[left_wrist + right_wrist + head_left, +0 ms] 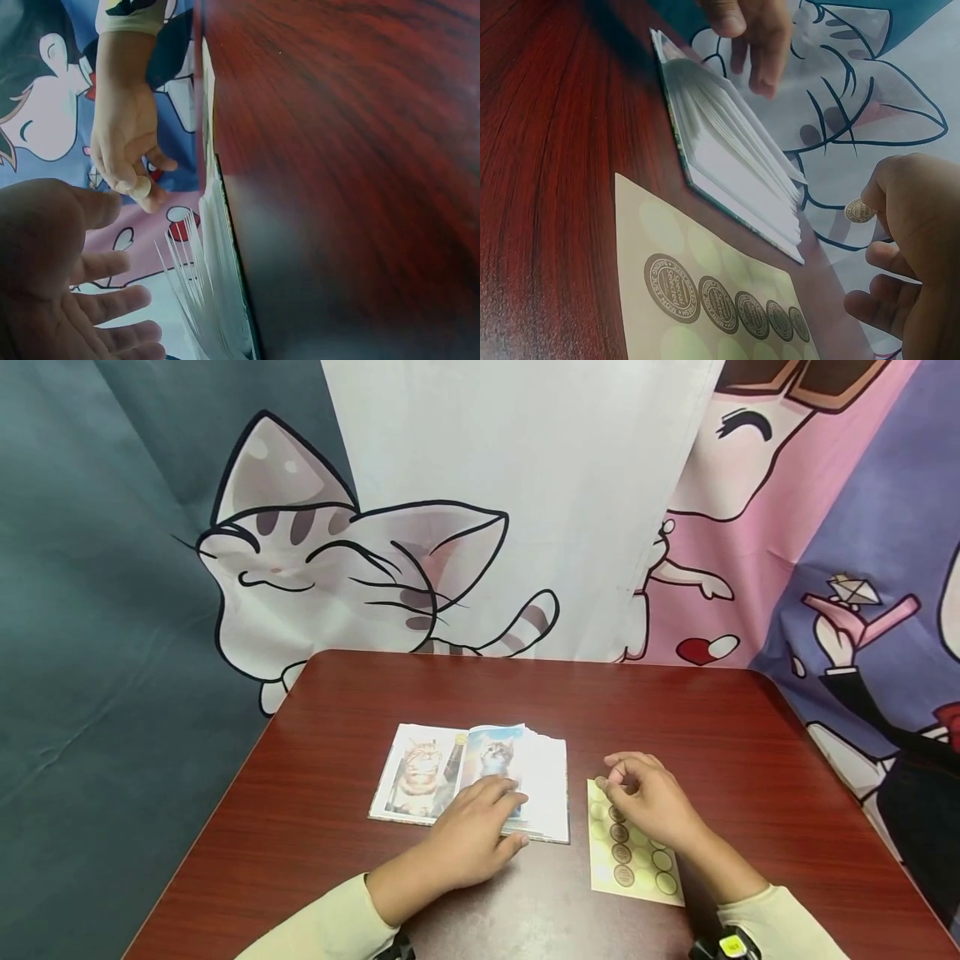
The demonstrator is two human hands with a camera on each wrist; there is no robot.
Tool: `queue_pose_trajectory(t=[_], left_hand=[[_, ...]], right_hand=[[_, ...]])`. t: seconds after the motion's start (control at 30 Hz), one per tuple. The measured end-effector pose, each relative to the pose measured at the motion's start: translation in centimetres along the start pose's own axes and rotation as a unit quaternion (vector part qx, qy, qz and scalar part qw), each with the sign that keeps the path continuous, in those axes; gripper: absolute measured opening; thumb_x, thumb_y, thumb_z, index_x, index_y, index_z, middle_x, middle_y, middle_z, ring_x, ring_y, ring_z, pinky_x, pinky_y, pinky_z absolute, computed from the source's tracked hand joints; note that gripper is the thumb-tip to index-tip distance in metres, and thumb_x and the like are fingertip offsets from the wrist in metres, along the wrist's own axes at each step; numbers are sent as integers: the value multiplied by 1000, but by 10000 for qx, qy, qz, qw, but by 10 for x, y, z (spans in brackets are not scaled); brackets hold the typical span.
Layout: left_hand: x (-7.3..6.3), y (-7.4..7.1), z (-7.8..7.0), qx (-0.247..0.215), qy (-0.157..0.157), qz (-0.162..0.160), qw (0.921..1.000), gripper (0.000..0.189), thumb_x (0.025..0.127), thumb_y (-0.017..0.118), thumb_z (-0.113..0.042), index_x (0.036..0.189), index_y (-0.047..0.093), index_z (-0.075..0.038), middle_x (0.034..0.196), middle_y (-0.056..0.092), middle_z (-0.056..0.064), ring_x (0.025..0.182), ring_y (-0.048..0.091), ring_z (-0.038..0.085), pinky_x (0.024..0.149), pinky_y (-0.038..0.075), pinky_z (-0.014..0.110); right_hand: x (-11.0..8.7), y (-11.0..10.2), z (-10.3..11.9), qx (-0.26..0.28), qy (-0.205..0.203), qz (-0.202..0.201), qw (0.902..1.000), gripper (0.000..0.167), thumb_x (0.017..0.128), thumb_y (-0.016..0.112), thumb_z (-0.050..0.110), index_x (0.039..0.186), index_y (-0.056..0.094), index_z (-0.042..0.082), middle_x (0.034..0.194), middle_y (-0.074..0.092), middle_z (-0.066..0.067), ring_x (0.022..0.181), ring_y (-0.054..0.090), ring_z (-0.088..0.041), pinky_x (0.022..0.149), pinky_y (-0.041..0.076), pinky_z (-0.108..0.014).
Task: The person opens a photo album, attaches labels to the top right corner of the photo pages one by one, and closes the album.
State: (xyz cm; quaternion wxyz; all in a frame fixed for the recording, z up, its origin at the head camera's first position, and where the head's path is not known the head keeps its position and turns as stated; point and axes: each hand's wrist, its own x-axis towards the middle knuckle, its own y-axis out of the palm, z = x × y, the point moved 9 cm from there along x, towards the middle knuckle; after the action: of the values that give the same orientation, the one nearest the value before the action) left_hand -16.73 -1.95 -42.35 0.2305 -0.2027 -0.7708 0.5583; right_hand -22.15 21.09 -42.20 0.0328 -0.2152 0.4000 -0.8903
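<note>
On the red-brown desk (750,752), mid-front, the left hand (468,839) lies flat on the open booklet (540,777); the right hand (652,797) pinches a round sticker (859,211) above the sticker sheet (603,877), likely ready for careful placing on a page.

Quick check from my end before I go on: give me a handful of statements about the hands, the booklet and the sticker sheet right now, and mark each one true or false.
1. The left hand rests flat on the open booklet. True.
2. The right hand pinches a round sticker. True.
3. The sticker sheet lies left of the booklet. False: it lies to the right of it, under the right hand.
4. Every spot on the sticker sheet is filled. False: several circles are empty; one row of five brown stickers shows in the right wrist view.
5. The booklet lies closed. False: it lies open, showing cat pictures.
</note>
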Motion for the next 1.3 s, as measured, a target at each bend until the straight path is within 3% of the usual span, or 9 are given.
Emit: queue_pose_trajectory(t=[0.3, 0.67, 0.97, 1.3], left_hand=[[-7, 16, 2, 128, -132, 607, 9980, 71, 95, 65, -57, 151, 50, -16, 160, 42, 5, 149, 34, 29, 119, 30, 49], [-13, 34, 5, 273, -74, 1477, 9886, 84, 93, 54, -71, 159, 41, -20, 166, 30, 1, 154, 19, 27, 122, 18, 54], [-15, 38, 9, 536, 10, 1867, 9809, 92, 91, 50, -77, 163, 29, -24, 169, 20, -2, 156, 11, 24, 123, 13, 54], [-17, 41, 9, 687, 90, 1989, 9776, 94, 90, 48, -79, 164, 25, -25, 170, 16, -3, 156, 9, 23, 123, 13, 54]], right_hand=[[7, 4, 7, -49, -76, 7, 10000, 27, 85, 75, 6, 76, 57, 23, 114, 72, -7, 86, 54, -15, 71, 45, -30], [19, 15, 12, 112, 71, 272, 9995, 24, 91, 76, 17, 76, 58, 23, 116, 71, -7, 88, 55, -19, 73, 43, -33], [30, 24, 12, 120, 190, 420, 9989, 19, 97, 70, 18, 81, 61, 20, 117, 71, -5, 104, 61, -25, 80, 45, -41], [44, 44, 7, 400, 288, 669, 9965, 17, 101, 68, 25, 87, 63, 16, 118, 70, -12, 114, 62, -30, 95, 47, -51]])
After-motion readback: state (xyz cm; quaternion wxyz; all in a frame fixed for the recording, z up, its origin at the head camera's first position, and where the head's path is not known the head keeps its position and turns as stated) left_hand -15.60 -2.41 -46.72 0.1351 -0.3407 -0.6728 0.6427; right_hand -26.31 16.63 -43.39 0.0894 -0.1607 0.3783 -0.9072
